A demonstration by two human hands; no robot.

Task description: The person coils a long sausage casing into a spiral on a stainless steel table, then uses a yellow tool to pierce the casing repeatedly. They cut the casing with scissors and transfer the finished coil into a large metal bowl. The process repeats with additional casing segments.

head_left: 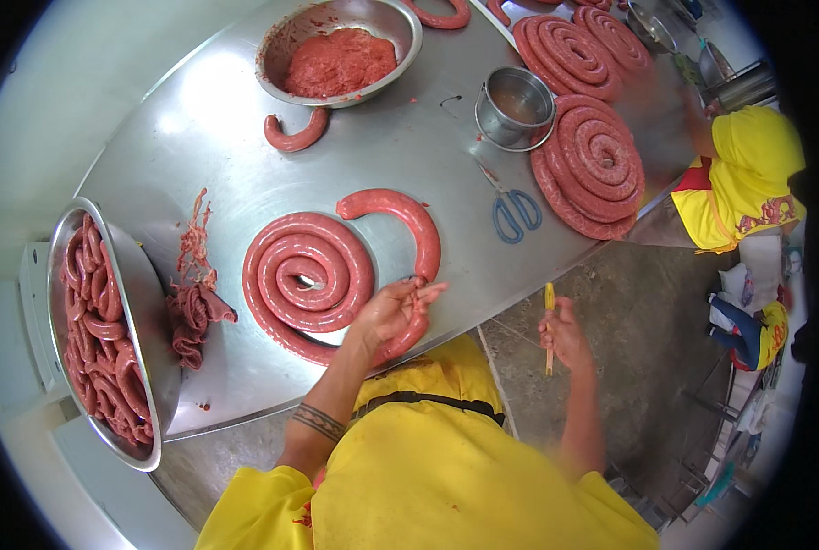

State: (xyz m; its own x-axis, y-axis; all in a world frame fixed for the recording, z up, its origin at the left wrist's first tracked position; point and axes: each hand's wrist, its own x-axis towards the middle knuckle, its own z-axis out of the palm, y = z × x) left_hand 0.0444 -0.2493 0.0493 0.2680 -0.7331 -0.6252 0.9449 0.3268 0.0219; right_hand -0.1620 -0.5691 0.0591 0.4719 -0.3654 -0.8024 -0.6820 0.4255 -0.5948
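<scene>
At the table's front edge my left hand [395, 307] pinches a long raw sausage [395, 211], whose curved end extends from a large flat coil [272, 257]. Off the edge, over the floor, my right hand [563, 335] grips a slim yellow tool [549, 298], with a thin string running from it toward my left hand. Blue-handled scissors [510, 215] lie to the right of the coil. Left of it are a crumpled reddish cloth [194, 325] and stringy scraps [197, 238]. A short curved sausage [295, 137] lies farther back.
A basin of sausages [157, 302] stands left, a bowl of minced meat [405, 41] at back, and a metal pail [483, 105] beside stacked coils [588, 165]. A co-worker in yellow [744, 165] is at right, another person [767, 335] beyond. The steel table [153, 156] has rounded bends in view.
</scene>
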